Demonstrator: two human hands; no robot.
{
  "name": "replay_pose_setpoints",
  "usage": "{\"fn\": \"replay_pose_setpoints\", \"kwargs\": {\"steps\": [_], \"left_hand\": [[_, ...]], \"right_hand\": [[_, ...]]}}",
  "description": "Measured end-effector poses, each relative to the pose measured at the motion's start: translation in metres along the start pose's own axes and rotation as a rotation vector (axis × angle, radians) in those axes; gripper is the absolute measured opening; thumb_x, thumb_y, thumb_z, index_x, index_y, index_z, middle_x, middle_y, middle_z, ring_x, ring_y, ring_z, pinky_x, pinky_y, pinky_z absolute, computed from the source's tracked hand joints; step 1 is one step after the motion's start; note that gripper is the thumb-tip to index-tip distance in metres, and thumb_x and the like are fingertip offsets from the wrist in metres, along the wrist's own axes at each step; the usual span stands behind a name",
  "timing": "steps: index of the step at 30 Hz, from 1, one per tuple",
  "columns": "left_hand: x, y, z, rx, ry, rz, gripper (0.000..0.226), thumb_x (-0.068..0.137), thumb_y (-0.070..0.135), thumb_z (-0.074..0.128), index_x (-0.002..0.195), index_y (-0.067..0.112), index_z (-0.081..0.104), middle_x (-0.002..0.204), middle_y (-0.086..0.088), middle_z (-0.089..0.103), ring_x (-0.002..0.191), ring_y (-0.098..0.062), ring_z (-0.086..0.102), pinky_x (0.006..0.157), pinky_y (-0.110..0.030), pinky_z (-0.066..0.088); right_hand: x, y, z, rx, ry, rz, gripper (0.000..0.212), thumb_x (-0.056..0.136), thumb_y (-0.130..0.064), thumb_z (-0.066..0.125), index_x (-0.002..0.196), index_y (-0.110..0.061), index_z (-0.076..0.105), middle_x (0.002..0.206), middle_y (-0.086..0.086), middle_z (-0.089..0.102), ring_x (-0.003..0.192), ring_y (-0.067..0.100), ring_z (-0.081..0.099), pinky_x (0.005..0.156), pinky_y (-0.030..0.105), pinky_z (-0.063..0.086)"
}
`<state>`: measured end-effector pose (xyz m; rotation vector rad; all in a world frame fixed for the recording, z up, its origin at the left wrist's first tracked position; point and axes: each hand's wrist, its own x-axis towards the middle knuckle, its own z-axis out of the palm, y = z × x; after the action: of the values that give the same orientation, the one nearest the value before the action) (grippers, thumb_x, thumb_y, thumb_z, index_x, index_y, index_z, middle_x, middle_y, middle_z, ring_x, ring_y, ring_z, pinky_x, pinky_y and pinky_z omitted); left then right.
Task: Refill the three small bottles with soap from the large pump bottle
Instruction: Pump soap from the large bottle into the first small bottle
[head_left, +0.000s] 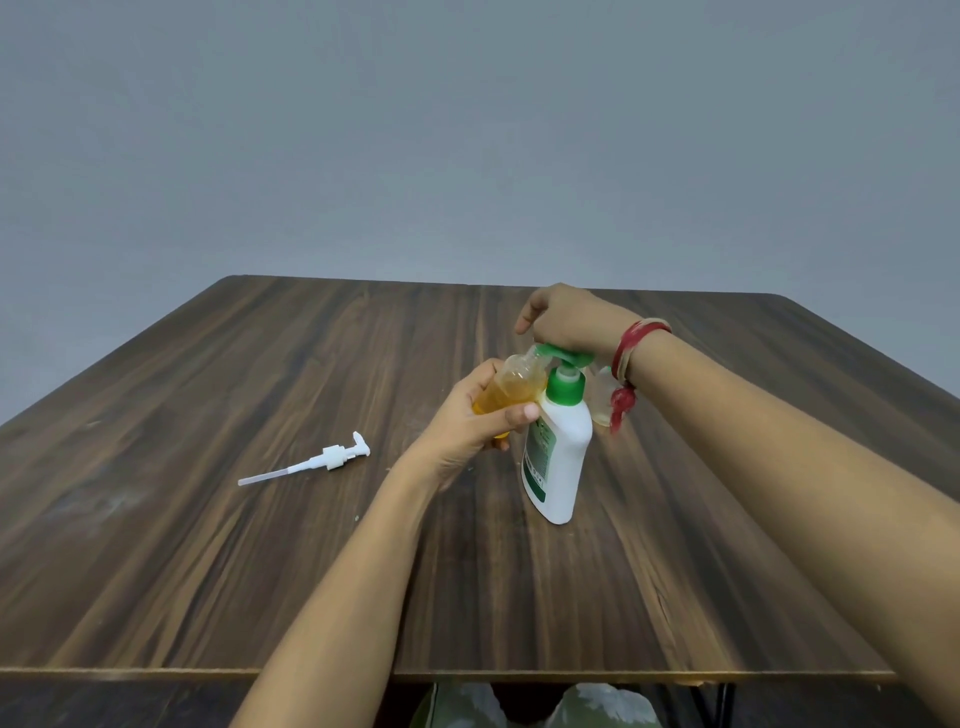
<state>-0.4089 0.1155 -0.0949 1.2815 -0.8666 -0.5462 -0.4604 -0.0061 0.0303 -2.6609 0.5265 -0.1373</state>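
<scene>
Two hands at the big bottle (558, 457) on the table (260, 571).
The left hand (470, 421) grips a small bottle (511, 384), tipped at the green pump (566, 356). The right hand (566, 322) sits on the green pump; I cannot tell its grip. Behind the big bottle, another bottle (602, 400) is half hidden.

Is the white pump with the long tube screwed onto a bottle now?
No, the white pump lies loose on the table, attached to nothing.
</scene>
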Motion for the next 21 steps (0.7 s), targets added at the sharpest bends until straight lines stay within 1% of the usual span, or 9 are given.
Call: {"fn": "replay_pose_setpoints", "kwargs": {"steps": [2, 4, 7, 9, 10, 13, 16, 19, 21], "left_hand": [[0.0, 0.0, 0.0, -0.009, -0.005, -0.005, 0.068, 0.059, 0.042, 0.075, 0.116, 0.012, 0.053, 0.092, 0.002, 0.06, 0.076, -0.008, 0.055, 0.055, -0.023, 0.045], [-0.001, 0.001, 0.0, -0.017, -0.007, -0.002, 0.072, 0.06, 0.042, 0.075, 0.119, 0.009, 0.052, 0.093, 0.0, 0.06, 0.076, -0.009, 0.055, 0.056, -0.024, 0.045], [-0.002, 0.002, 0.0, -0.032, -0.013, 0.003, 0.065, 0.06, 0.041, 0.074, 0.116, 0.013, 0.054, 0.09, 0.003, 0.061, 0.072, -0.008, 0.055, 0.055, -0.023, 0.044], [-0.002, 0.003, 0.0, -0.046, -0.023, 0.004, 0.061, 0.06, 0.041, 0.074, 0.113, 0.017, 0.055, 0.089, 0.003, 0.062, 0.07, -0.007, 0.056, 0.054, -0.021, 0.044], [-0.003, 0.004, 0.001, -0.053, -0.027, 0.008, 0.061, 0.06, 0.041, 0.074, 0.113, 0.018, 0.055, 0.088, 0.003, 0.062, 0.069, -0.006, 0.057, 0.054, -0.021, 0.044], [-0.004, 0.004, 0.002, -0.065, -0.029, 0.016, 0.058, 0.061, 0.041, 0.073, 0.111, 0.019, 0.055, 0.087, 0.003, 0.063, 0.069, -0.006, 0.057, 0.054, -0.021, 0.044], [-0.004, 0.004, 0.001, -0.085, -0.035, 0.015, 0.055, 0.061, 0.041, 0.073, 0.109, 0.022, 0.057, 0.087, 0.003, 0.063, 0.073, -0.008, 0.058, 0.055, -0.021, 0.044], [-0.004, 0.005, 0.0, -0.115, -0.047, 0.008, 0.057, 0.058, 0.042, 0.076, 0.107, 0.019, 0.058, 0.082, 0.005, 0.064, 0.069, -0.009, 0.056, 0.053, -0.019, 0.043], [-0.004, 0.005, -0.001, -0.137, -0.034, 0.01, 0.07, 0.05, 0.053, 0.084, 0.106, 0.018, 0.058, 0.079, 0.005, 0.064, 0.066, -0.008, 0.056, 0.052, -0.019, 0.043]], "right_hand": [[0.003, 0.003, -0.001, 0.039, -0.006, 0.003, 0.028, 0.09, -0.006, 0.045, 0.111, -0.009, 0.063, 0.086, 0.001, 0.058, 0.066, 0.011, 0.048, 0.059, 0.023, 0.041], [0.006, 0.006, -0.003, 0.059, 0.001, 0.003, 0.026, 0.089, -0.007, 0.047, 0.109, -0.009, 0.064, 0.089, 0.002, 0.06, 0.065, 0.009, 0.049, 0.058, 0.022, 0.041], [0.008, 0.011, -0.003, 0.071, 0.019, 0.026, 0.025, 0.088, -0.01, 0.049, 0.106, -0.009, 0.065, 0.104, 0.007, 0.065, 0.082, 0.018, 0.058, 0.074, 0.03, 0.049], [0.009, 0.013, -0.002, 0.072, 0.043, 0.045, 0.023, 0.087, -0.015, 0.052, 0.104, -0.011, 0.066, 0.109, 0.006, 0.065, 0.097, 0.022, 0.06, 0.086, 0.035, 0.05], [0.009, 0.015, -0.001, 0.077, 0.061, 0.047, 0.021, 0.086, -0.018, 0.054, 0.103, -0.012, 0.066, 0.108, 0.006, 0.066, 0.099, 0.022, 0.06, 0.088, 0.037, 0.05], [0.006, 0.018, -0.001, 0.082, 0.12, 0.039, 0.019, 0.086, -0.031, 0.057, 0.093, -0.015, 0.065, 0.095, 0.002, 0.066, 0.089, 0.02, 0.06, 0.082, 0.035, 0.049], [0.004, 0.021, -0.002, 0.116, 0.181, 0.035, 0.027, 0.088, -0.045, 0.053, 0.082, -0.019, 0.061, 0.081, -0.003, 0.062, 0.077, 0.016, 0.057, 0.078, 0.035, 0.047], [0.002, 0.02, -0.002, 0.327, 0.164, 0.031, 0.041, 0.092, -0.045, 0.05, 0.096, -0.007, 0.066, 0.083, 0.002, 0.063, 0.072, 0.014, 0.056, 0.07, 0.028, 0.045], [0.0, 0.02, -0.003, 0.437, 0.139, 0.05, 0.041, 0.094, -0.043, 0.049, 0.098, -0.006, 0.066, 0.08, 0.0, 0.062, 0.072, 0.012, 0.057, 0.066, 0.022, 0.046]]}}
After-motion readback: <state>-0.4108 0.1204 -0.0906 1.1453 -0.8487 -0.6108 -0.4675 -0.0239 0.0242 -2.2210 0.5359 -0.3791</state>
